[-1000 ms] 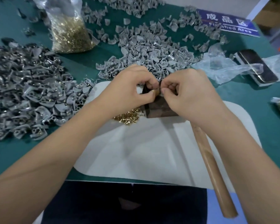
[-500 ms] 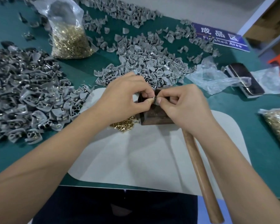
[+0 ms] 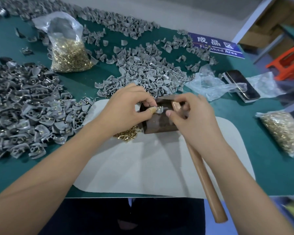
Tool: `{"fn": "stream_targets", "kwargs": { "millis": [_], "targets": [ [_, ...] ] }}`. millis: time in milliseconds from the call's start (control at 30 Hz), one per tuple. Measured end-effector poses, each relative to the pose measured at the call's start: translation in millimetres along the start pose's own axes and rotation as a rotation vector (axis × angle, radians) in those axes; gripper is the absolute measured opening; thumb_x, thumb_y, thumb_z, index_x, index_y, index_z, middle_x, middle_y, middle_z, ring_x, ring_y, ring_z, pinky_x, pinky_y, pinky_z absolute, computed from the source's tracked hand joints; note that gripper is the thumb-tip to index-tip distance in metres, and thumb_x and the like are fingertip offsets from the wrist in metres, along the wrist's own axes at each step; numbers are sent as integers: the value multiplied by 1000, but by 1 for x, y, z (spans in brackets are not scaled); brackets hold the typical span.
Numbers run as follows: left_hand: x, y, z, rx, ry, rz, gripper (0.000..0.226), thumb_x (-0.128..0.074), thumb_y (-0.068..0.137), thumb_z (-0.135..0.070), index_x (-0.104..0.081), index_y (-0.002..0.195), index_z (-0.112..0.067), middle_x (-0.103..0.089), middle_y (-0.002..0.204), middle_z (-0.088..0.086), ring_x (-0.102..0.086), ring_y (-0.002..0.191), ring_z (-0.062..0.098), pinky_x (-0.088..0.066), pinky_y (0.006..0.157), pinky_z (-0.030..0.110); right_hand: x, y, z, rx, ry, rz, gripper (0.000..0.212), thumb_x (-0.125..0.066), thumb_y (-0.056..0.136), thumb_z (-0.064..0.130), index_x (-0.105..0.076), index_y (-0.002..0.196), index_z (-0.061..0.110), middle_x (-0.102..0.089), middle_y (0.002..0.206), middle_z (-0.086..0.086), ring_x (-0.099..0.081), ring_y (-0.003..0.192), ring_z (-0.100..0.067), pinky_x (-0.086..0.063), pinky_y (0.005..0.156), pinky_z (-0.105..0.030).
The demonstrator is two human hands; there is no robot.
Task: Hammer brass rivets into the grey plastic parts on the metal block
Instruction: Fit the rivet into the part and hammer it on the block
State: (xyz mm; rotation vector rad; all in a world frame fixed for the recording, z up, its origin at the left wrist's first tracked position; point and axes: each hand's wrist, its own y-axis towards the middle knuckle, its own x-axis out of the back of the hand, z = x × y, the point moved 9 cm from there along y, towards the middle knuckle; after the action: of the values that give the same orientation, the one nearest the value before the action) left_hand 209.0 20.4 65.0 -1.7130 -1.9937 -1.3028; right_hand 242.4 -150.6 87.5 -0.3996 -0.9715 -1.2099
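On the metal block, the left hand pinches a grey plastic part carrying a brass rivet. The right hand hovers beside it, fingers curled, apparently holding nothing. Loose rivets lie beside the block on the worktop.

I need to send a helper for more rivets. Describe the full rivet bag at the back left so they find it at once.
Start at the big pile of grey parts on the table's left. Just behind it stands a clear plastic bag, its bottom packed with brass rivets. Unlike the flat rivet bag at the right edge, it stands upright, knotted on top.
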Motion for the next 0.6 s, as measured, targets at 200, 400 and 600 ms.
{"fn": "stream_targets", "kwargs": {
  "millis": [200,400,600],
  "targets": [
    [1,0,1,42,-32,21,3,-78,86,-31,-76,86,-29,-61,78,-18,-53,85,9,-48,80,36,1,-11,-23,-182,-236,163,22,-57,102,26,-57,116,9,-48,101,-6,-51,94,-29,-25,69,-29],
    [4,1,-1,41,-20,37,6,-78,87,-36,-78,87,-29,-55,70,-18,-49,81,9,-47,75,36,37,-8,-17,-201,-224,4,39,-33,109,42,-52,98,10,-59,87,-8,-55,80,-31,-38,64,-40],
    [3,0,1,60,-15,41,4,-80,85,-35,-77,85,-32,-58,69,-17,-52,80,9,-50,76,40,24,-11,6,-63,129,117,31,-44,106,47,-55,90,22,-53,60,5,-42,47,-7,-32,46,-20]
  ]
}}
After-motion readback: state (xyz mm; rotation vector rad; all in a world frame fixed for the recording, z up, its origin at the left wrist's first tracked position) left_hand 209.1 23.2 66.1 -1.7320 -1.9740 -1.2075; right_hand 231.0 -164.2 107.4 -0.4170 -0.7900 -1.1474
